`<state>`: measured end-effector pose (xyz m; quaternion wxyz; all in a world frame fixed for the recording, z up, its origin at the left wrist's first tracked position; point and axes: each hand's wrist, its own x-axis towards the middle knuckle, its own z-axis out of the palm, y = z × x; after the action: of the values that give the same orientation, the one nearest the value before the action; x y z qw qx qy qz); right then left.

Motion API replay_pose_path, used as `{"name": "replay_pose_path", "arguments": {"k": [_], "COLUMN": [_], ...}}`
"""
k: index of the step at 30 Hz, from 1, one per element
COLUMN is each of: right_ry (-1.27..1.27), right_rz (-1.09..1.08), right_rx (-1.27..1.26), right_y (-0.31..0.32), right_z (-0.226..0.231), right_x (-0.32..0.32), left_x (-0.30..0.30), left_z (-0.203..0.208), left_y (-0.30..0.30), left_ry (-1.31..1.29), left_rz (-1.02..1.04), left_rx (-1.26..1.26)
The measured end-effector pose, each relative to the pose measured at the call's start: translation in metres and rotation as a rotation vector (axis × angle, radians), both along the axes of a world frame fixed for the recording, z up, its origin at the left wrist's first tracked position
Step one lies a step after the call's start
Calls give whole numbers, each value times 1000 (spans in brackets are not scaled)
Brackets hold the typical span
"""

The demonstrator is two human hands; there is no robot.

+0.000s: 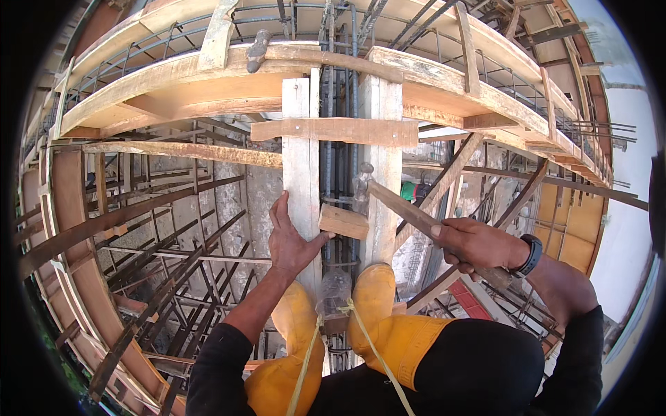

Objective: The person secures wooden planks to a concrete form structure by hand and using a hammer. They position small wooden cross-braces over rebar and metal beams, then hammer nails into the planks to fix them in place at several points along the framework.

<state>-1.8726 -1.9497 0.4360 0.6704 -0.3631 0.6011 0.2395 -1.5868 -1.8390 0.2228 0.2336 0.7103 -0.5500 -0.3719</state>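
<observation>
Hammer point(409, 211) handle enclosed in right hand point(479, 244) grip, head beside wood block point(343, 222) under left hand's point(291, 239) spread thumb.

wood block point(344, 222): short, pale, tilted slightly, frame centre, lying across the gap between two upright planks | hammer point(416, 215): wooden handle slanting from right of centre up-left, metal head point(361, 182) just above the block, blurred

Daylit timber formwork point(173, 76) and rebar point(340, 104) (scaffold props point(159, 236) below).
</observation>
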Motion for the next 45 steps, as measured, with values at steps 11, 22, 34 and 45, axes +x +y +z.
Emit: {"name": "replay_pose_path", "arguments": {"k": [11, 22, 34, 45], "right_ry": [-5, -2, 3, 23], "right_rz": [2, -103, -125, 68], "right_rx": [-88, -194, -211, 47], "right_y": [0, -1, 18, 19], "right_z": [-9, -7, -19, -16], "right_x": [0, 4, 0, 1], "left_x": [7, 6, 3, 8], "left_z": [-4, 4, 1, -7], "left_y": [7, 3, 1, 4], "left_ry": [-56, 79, 114, 5], "left_rz": [-19, 1, -2, -85], "left_rx": [-28, 66, 41, -104]}}
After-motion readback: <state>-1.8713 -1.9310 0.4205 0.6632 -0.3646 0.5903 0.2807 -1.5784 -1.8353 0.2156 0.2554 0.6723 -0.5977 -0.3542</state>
